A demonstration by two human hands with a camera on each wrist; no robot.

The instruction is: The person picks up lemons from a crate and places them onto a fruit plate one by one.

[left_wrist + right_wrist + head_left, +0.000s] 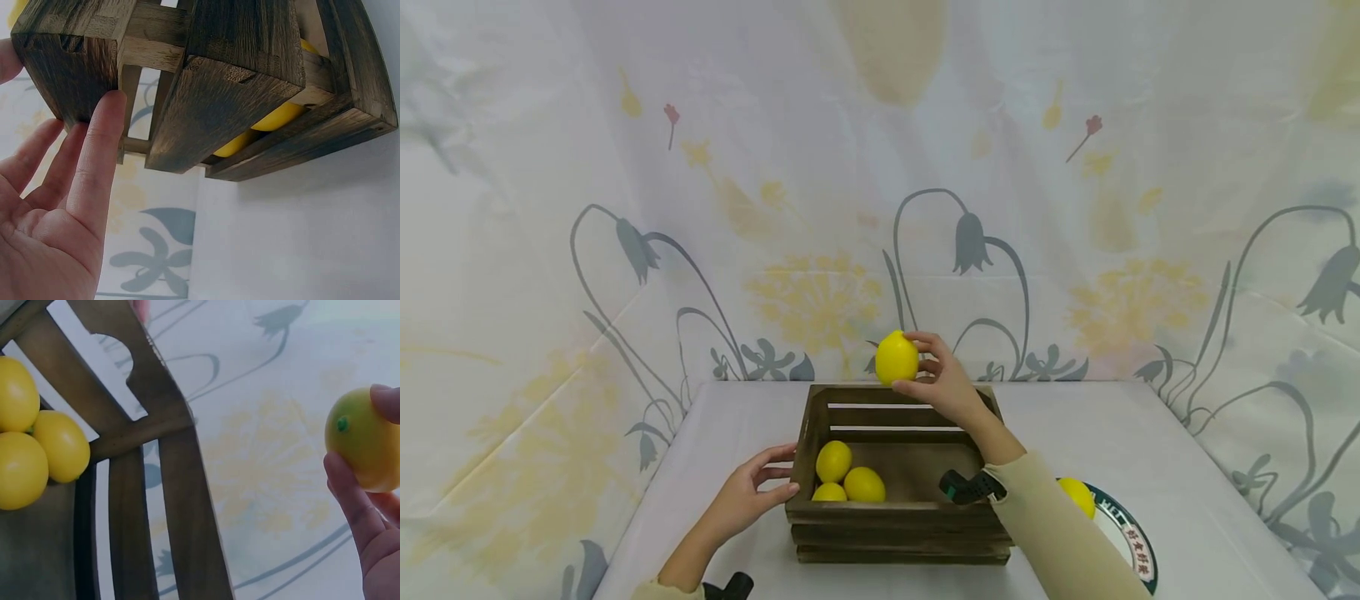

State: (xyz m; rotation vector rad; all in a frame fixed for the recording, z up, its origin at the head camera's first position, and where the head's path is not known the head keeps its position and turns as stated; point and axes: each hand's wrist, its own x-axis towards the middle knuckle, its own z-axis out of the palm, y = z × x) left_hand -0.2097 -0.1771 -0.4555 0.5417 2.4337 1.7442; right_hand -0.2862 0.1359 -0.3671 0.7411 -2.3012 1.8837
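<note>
Above the far rim of a dark wooden crate point(902, 533), my right hand point(951, 387) pinches a yellow lemon point(897, 358) between thumb and fingers. The right wrist view shows the green stem spot of this held lemon point(359, 440). My left hand point(741, 500) touches the crate's left side with extended fingers; up close, its fingertips point(109, 109) rest against the dark slats point(231, 94). Inside the crate, three lemons point(864, 484) lie together in the left corner. They appear grouped beside the slatted wall in the right wrist view, one lemon point(61, 447) nearest the slats.
To the right of the crate, a white plate with a dark green lettered rim point(1138, 542) carries another lemon point(1077, 497), partly behind my right sleeve point(1060, 533). A white cloth point(737, 417) covers the table. A flower-printed curtain point(820, 208) hangs behind it.
</note>
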